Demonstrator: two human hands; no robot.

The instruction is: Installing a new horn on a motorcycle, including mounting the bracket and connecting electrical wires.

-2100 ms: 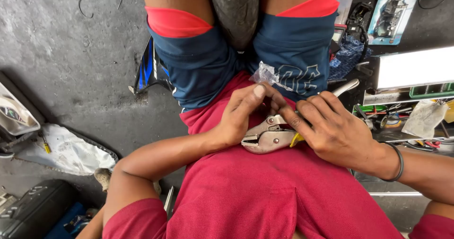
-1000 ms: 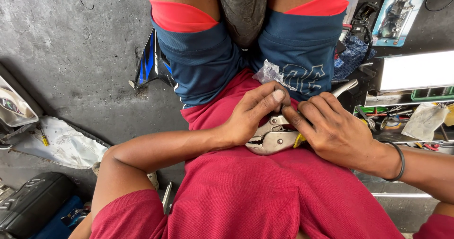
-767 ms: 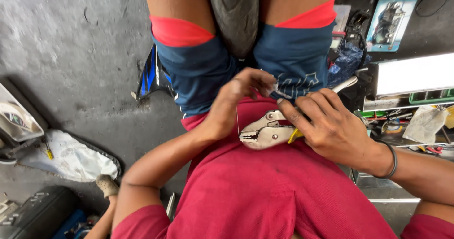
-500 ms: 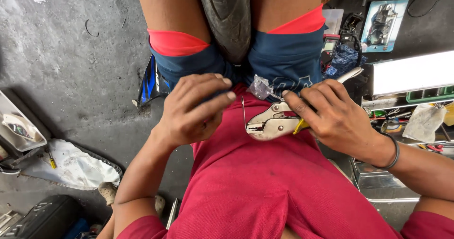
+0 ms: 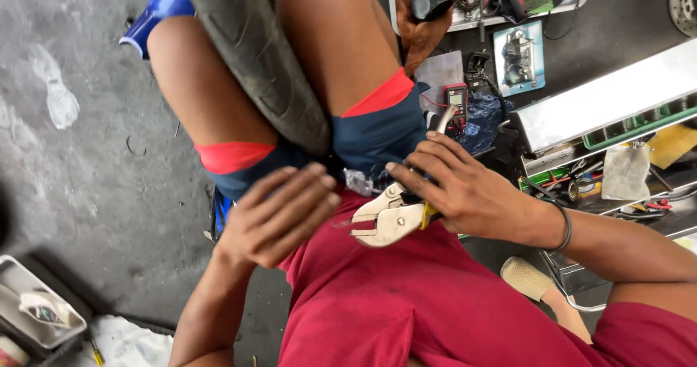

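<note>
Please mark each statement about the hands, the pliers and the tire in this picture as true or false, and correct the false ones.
1. The right hand holds the locking pliers. True.
2. The left hand also grips the pliers. False: it is beside them, apart from them.
3. A black tire sits between the person's legs. True.
4. The pliers' jaws point toward the right hand. False: they point toward the left hand.
5. The right wrist wears a dark bracelet. True.

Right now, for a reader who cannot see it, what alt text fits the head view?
The right hand grips silver locking pliers over a red shirt, while the left hand hovers beside them, empty. A dark tyre sits between the knees.
</note>
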